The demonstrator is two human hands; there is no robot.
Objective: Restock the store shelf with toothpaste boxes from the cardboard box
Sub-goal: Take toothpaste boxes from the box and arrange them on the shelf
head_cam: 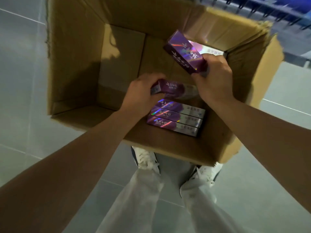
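Purple foil toothpaste carton [183,53] rises at one o'clock in the right hand [212,78], long axis tilted, while the left hand [142,93] grips another carton [175,89] inside the brown cardboard box [75,64], three more [175,117] lying just nearer.

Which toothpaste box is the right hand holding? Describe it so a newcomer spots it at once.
Start at the open cardboard box on the floor. Three purple toothpaste boxes lie flat in a row at its near side, and the left hand grips a fourth just above them. The right hand holds the raised box: the only one tilted up off the bottom, near the far right corner.
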